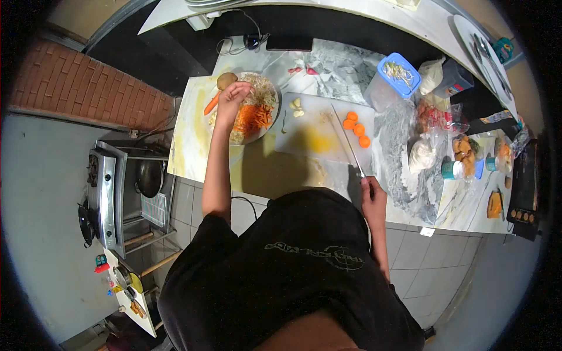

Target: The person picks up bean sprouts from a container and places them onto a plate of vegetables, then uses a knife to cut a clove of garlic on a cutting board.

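My left hand (232, 98) is over a round plate (276, 111), its fingers curled together; whatever they hold, if anything, is hidden. Shredded carrot (253, 119) and pale bean sprouts (261, 86) are heaped on that plate. Close to the same hand are a brown potato (226, 80) and a whole carrot (211, 105). My right hand (373, 196) grips a knife (350, 142) by its handle, the long blade lying across a white cutting board (298, 137). To the right of the blade are several carrot slices (359, 127). Garlic cloves (297, 108) sit at the board's upper left.
Shallots (310, 71) lie behind the board. At the right stand a blue-rimmed container (399, 75), a bag of white powder (422, 155), jars (453, 169) and an orange wedge of something (494, 205). A gas stove (105, 181) is on the left.
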The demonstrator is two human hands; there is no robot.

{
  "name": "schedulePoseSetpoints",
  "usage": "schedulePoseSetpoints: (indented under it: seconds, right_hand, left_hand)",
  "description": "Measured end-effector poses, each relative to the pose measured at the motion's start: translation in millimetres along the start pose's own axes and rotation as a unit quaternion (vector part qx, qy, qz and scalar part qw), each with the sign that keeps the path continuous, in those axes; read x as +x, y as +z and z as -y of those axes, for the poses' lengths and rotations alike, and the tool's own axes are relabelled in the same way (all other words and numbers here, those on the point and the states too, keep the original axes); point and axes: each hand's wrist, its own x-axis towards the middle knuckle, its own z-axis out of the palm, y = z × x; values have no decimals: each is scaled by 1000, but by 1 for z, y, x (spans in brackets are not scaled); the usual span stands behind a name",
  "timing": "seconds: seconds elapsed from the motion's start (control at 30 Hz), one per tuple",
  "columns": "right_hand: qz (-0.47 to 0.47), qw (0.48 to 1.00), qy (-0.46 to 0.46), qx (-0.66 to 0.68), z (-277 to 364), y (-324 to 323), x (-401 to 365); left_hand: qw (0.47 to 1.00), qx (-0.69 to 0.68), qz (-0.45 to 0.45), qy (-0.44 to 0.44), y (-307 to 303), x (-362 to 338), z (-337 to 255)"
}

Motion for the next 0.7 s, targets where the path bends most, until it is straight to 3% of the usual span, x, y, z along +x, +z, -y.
schedulePoseSetpoints:
  seconds: [0.07,0.13,0.27,0.43,0.47,0.63,0.7]
  right_hand:
    - [9,1000,8,6,-1,3,0]
    - [10,1000,11,12,-1,4,3]
    - [-7,1000,-6,5,0,7,0]
    - [6,1000,27,8,-8,7,3]
    - [3,1000,19,12,-9,7,4]
    - [-17,999,39,22,-10,-1,-2]
    - [-30,999,22,28,-17,-5,-7]
  left_hand:
    - [997,-71,12,-28,1,-7,-5]
    - [967,-247,26,-51,6,-11,-8]
    - [951,-294,28,-90,25,-19,-5]
    - [895,-413,122,-115,67,-31,10]
    - [913,-374,78,-144,75,-35,14]
    - [907,-369,101,-176,106,-48,24]
    - [933,-296,83,-189,116,-53,30]
